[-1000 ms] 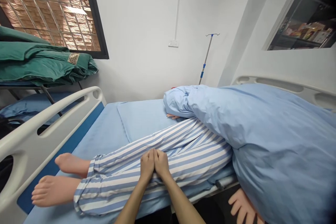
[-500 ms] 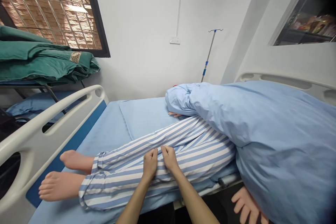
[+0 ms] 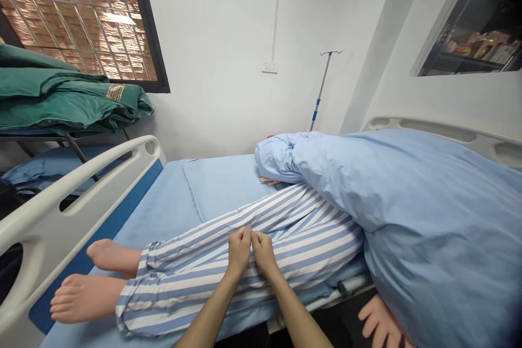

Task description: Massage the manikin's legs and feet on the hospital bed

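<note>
My left hand and my right hand are both closed into fists, side by side, their thumb sides almost touching. I see nothing in either one. They are over the blue-and-white striped trousers of a manikin lying on the bed; whether they rest on the cloth I cannot tell. The manikin's bare feet point left. A bunched light-blue quilt hides its upper body. One manikin hand hangs out below the quilt at the bed's near side, and fingers of another show at the quilt's far edge.
The bed's cream footboard stands at the left and its headboard at the right. An IV pole rises behind the bed. Folded green cloth lies on a rack at the left, below a barred window.
My left fist has moved right, closing the small gap to my right fist. My right fist has shifted slightly. The view has tilted a little.
</note>
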Demonstrator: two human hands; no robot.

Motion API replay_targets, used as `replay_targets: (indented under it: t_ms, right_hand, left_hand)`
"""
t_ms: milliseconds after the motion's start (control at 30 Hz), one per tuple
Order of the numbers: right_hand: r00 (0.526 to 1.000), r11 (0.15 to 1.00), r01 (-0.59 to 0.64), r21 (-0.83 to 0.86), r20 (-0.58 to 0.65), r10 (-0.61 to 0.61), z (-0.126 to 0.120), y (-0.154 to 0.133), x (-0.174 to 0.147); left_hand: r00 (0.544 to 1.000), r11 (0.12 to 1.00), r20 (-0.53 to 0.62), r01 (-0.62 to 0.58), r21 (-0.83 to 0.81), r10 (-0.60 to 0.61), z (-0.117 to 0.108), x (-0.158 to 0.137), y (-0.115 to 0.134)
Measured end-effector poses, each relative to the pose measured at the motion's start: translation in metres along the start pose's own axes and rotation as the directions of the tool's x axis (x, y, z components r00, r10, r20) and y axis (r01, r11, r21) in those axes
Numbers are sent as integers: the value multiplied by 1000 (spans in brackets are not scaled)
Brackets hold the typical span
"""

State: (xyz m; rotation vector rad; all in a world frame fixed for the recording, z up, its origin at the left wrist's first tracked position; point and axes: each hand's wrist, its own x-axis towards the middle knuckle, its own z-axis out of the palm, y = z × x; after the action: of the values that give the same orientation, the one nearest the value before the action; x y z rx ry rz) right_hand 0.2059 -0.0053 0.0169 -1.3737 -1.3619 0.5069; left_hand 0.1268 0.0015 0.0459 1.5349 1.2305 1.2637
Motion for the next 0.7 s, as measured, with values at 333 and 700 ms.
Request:
replay_targets:
  t_ms: [333,700]
  right_hand:
    - [999,995,-43,87,23,42,-14,-15,15]
    - [1000,989,11,-148,0,-11,-17,5,5]
  left_hand:
    - [998,967,55,-56,250,44,2,-12,-22]
    - [998,982,55,11,188,-22,9,-1,-16]
